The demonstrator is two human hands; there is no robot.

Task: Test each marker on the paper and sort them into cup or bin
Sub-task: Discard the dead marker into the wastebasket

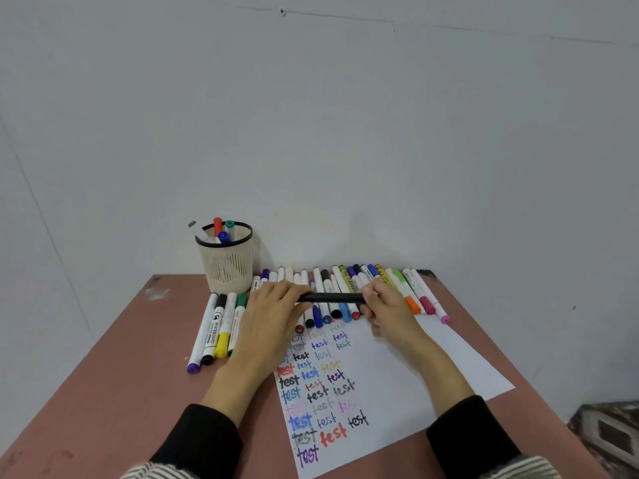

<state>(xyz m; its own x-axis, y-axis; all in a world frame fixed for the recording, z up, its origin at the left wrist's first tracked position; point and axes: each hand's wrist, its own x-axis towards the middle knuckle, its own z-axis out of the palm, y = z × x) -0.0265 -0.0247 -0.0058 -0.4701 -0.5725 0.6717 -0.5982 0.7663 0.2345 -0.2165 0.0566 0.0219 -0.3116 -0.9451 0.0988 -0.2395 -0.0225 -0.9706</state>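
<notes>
Just below the frame's centre, a black marker [331, 298] is held level, crosswise, between both hands above the far end of the paper [397, 371]. The left hand [273, 314] curls its fingers round the marker's left end; the right hand [389, 311] pinches the right end between thumb and fingertips. Whether the cap is on or coming off cannot be told.

Beneath the hands the white sheet runs toward the lower right of the frame, its left part covered with the word "test" written in many colours. Behind the hands, along the far edge of the reddish-brown table [114, 402], a long row of markers [397, 285] lies side by side, partly hidden by the hands. Left of the left hand, four more markers [216, 328] lie together, with purple, black, yellow and green caps.

Left of centre, near the table's far edge, stands a cream mesh cup [226, 264] with a black rim, holding several markers upright. Black sleeves cover both forearms at the bottom of the frame. A pale wall [345, 115] fills the upper half.
</notes>
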